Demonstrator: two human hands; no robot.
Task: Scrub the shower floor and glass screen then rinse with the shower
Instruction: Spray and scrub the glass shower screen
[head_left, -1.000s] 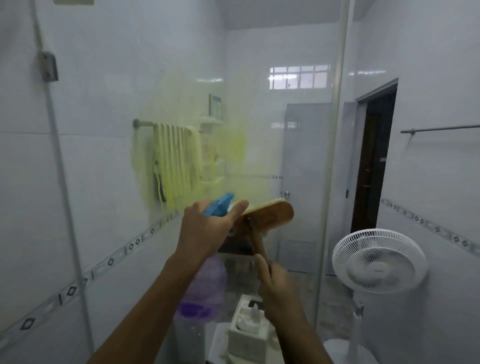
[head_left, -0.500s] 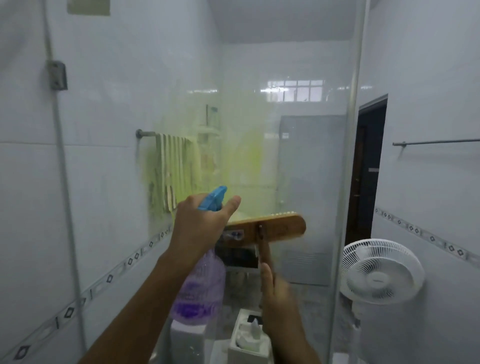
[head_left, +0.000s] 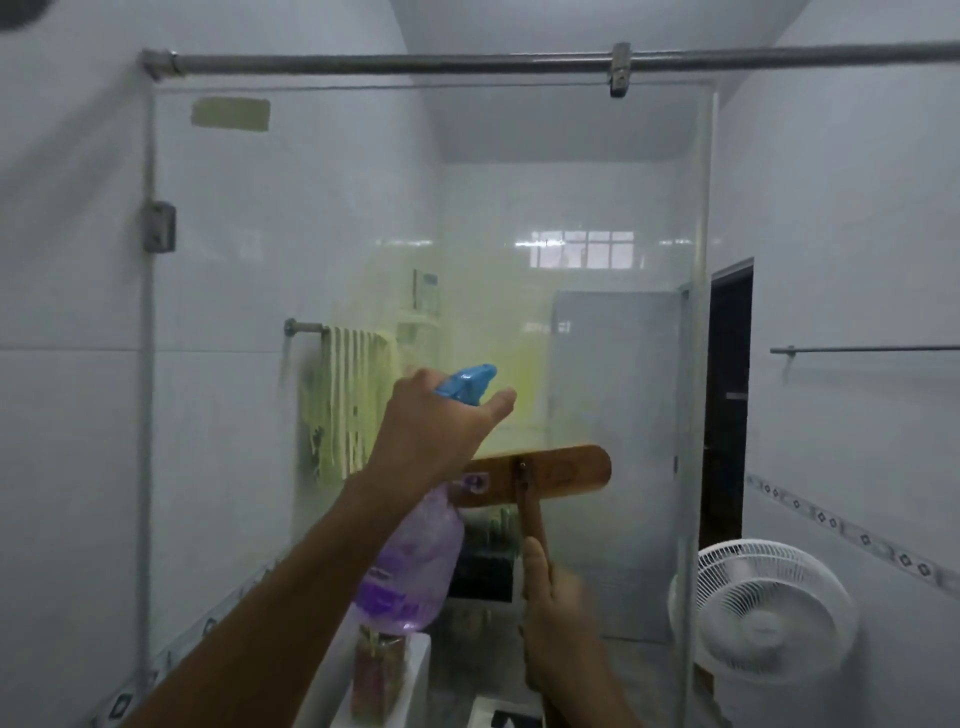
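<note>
The left hand (head_left: 431, 431) grips the neck of a purple spray bottle (head_left: 415, 561), its blue nozzle (head_left: 467, 382) aimed at the glass screen (head_left: 519, 218) ahead. The right hand (head_left: 561, 623), nearer and lower, is closed around the handle of a wooden brush (head_left: 550, 473), whose head lies flat against the glass. Yellowish-green film smears the middle of the screen. A white fan (head_left: 769, 608) stands at the right.
</note>
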